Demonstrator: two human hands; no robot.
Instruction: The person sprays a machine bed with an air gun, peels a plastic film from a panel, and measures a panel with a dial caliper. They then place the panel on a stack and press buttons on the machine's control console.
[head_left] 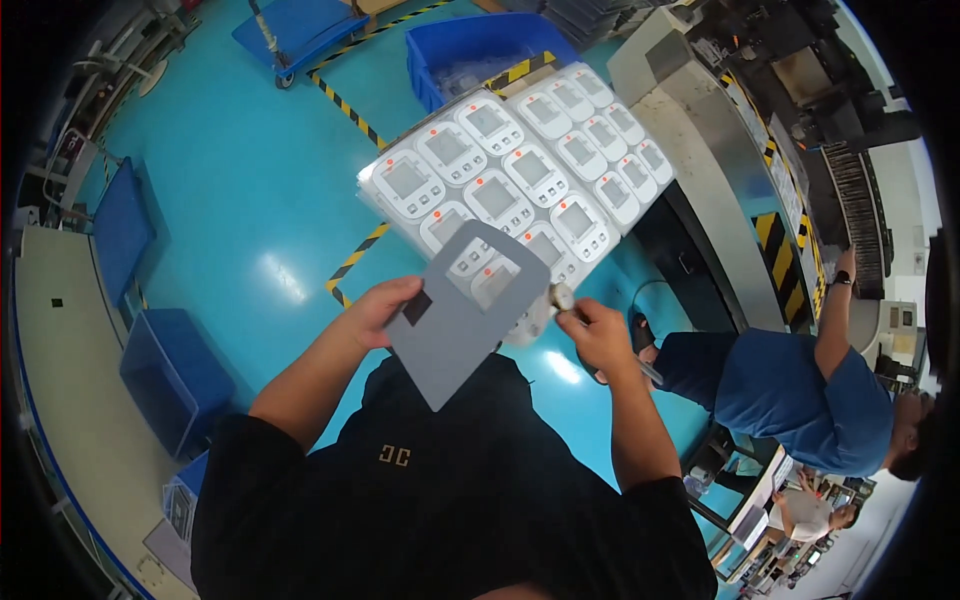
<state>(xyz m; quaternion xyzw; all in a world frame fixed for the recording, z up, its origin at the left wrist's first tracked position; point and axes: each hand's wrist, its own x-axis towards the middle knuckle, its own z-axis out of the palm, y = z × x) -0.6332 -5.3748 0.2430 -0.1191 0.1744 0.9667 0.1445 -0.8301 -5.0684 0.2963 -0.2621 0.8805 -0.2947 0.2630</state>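
Observation:
My left hand (382,312) is closed on the left edge of a flat grey plastic panel (450,345). The panel has a rectangular window cut through its upper part and a small dark square near my fingers. It is held tilted in front of my body, above the near edge of a stack of trays. My right hand (603,338) is wrapped round a slim tool (562,296) with a round, pale end beside the panel's right edge. A metal shaft shows below that fist; the tool's exact kind is unclear. White rounded device housings (497,197) with grey windows fill the trays.
A blue bin (430,75) with clear plastic stands beyond the trays. Another blue bin (165,375) and a blue cart (300,35) are at left and far left. A machine (735,190) lines the right side, where a co-worker in a blue shirt (790,395) reaches toward it.

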